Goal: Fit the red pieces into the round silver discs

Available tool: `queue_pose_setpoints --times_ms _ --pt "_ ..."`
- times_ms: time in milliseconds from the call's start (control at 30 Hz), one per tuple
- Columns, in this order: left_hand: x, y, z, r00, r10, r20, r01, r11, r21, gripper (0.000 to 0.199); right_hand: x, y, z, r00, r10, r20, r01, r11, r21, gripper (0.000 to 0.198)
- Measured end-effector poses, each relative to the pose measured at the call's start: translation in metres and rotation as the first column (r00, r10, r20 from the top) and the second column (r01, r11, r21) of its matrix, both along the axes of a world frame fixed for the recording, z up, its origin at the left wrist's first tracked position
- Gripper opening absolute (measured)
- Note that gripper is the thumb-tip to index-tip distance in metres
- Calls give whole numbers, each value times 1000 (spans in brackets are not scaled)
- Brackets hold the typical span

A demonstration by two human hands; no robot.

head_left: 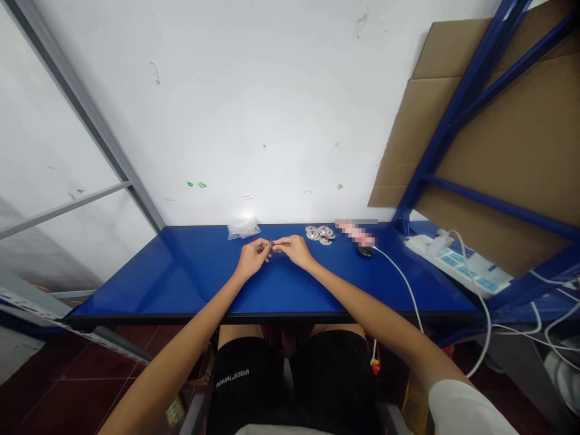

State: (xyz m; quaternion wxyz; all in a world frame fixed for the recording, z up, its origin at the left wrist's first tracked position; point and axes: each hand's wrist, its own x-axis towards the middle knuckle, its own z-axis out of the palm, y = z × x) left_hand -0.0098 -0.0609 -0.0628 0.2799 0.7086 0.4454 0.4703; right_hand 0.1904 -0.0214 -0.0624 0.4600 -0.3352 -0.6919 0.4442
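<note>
Over the middle of the blue table (190, 272), my left hand (254, 256) and my right hand (294, 249) meet fingertip to fingertip. Both are closed in a pinch on one small, thin piece (272, 245), seen nearly edge-on and too small to name. Small red bits (246, 243) show just behind my left hand. Right of my right hand lies a loose pile of round, flat grey discs (312, 234) with red marks or parts on them. A clear plastic bag (243, 227) with pale contents rests behind my left hand, against the wall.
Beyond the discs is a blurred pinkish object (356, 233), with a small black oval object (365, 252) in front. A white cable (403, 278) runs over the table's front edge. At the right stands a white power strip (457, 266) beside a blue metal frame (446, 133).
</note>
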Motion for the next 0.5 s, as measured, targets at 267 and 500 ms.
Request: queue_pose_setpoints --times_ms 267,500 --pt "-5 11 -8 991 -20 131 28 998 -60 35 -3 -1 -1 1000 -16 1 16 999 28 19" --pt "4 -1 4 991 58 120 -57 998 -13 34 7 -5 13 965 -148 216 72 944 323 12"
